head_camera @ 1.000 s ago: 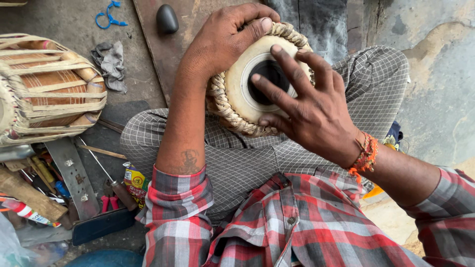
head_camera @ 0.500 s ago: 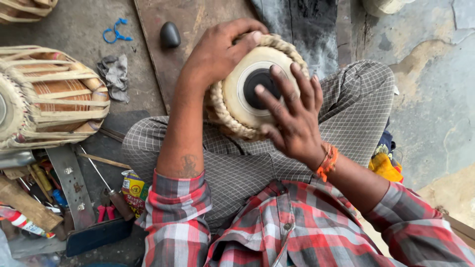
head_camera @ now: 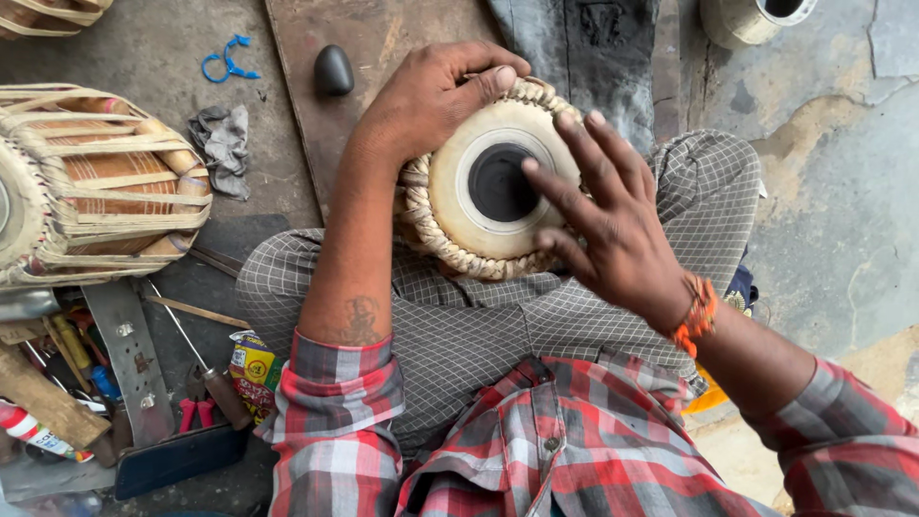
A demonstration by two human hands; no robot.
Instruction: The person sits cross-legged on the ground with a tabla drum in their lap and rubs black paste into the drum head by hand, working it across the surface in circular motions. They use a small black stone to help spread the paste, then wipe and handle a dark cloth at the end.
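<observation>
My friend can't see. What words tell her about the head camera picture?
A person's left hand grips the braided rim of a small drum in their lap, while the right hand spreads its fingers over the drum's black centre. Another drum and tools lie left.

Floor right of drum (head_camera: pixel 498 187) seemingly open; second drum (head_camera: pixel 96 182), tools (head_camera: pixel 206 383) crowd left.

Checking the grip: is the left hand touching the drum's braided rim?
Touching. The head view shows the left hand curled over the braided rim of the drum.

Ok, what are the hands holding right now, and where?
The left hand grips the small drum at its braided far rim. The right hand holds nothing; its fingers spread over the drumhead.
</observation>
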